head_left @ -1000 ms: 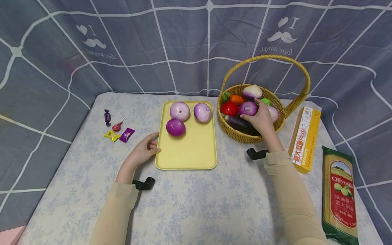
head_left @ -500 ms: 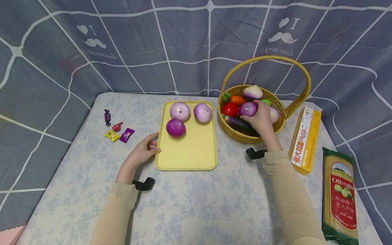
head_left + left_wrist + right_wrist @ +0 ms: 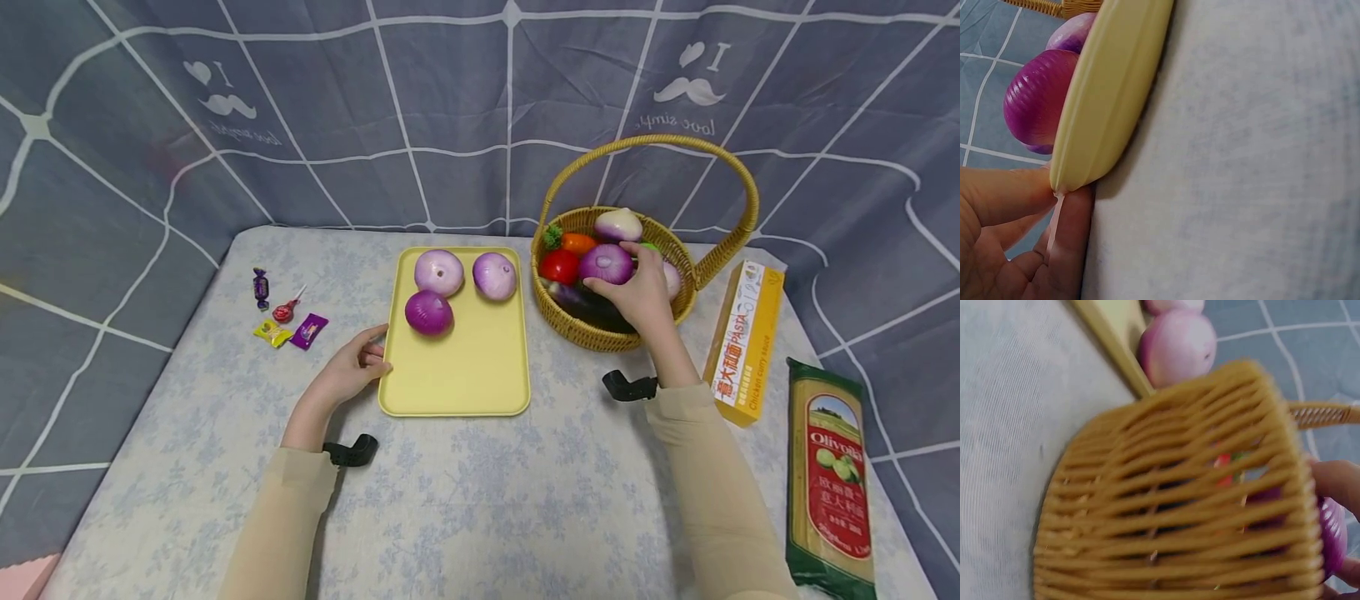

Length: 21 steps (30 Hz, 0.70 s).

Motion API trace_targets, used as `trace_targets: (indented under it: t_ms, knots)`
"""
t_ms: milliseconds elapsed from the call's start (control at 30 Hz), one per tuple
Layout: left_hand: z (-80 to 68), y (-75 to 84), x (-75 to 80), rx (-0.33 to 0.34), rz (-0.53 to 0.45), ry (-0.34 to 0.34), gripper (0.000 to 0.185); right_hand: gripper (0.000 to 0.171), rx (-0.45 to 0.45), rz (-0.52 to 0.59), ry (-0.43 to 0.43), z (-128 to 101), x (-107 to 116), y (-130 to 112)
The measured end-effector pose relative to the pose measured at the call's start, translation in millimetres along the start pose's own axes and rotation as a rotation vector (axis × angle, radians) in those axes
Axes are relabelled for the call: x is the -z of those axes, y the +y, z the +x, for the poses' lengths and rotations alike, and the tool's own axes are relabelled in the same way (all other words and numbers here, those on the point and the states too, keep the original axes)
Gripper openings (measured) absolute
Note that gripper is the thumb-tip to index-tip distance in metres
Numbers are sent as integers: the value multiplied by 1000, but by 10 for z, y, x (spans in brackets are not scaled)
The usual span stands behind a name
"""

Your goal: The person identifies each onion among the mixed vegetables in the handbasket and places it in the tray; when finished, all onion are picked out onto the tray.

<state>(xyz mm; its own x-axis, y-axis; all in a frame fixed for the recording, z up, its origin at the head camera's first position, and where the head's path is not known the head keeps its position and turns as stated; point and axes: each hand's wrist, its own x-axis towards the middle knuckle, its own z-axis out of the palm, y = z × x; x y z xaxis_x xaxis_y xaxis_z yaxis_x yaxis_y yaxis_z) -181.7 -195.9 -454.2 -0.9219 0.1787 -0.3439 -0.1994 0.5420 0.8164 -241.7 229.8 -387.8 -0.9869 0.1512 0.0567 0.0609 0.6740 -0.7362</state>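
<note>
- Grip first: my right hand (image 3: 639,293) is curled round the purple onion (image 3: 606,263) inside the wicker basket (image 3: 600,335), thumb on the near side, fingers over the far side. It's smooth and round, so if I only pinch it with the tips it could pop out and roll back among the other veg.
- Basket handle (image 3: 651,143) arches right over my hand, so lifting straight up risks clipping it and tipping the whole basket.
- Tomato (image 3: 558,267) sits touching the onion, and the eggplant (image 3: 573,297) lies just below it; dragging the onion sideways could knock one over the rim.
- My left hand (image 3: 352,369) has thumb and fingers pinching the near-left corner of the yellow tray (image 3: 465,375). Pressing too hard could tilt it, and the three onions (image 3: 438,272) already on it would roll.
- From the wrist view I can't really tell how firmly my fingers wrap the onion; the weave blocks most of it.
</note>
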Motion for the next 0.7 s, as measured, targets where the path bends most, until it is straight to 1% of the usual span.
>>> trace_targets:
  t_ms: [100,233,400,500,700]
  knots:
    - [-6,10,0,-5,1,-2,68,84,9,45,1,-72,14,-75]
    - [3,12,0,3,7,1,68,83,36,100,0,-162,10,-184]
    - [20,1,-8,2,19,4,68,84,54,163,-33,-262,-50,-311]
    - [21,1,-11,1,15,5,68,83,72,197,-52,-304,-134,-367]
    - [16,-2,-12,-4,12,8,67,79,157,265,-86,-386,-391,-478]
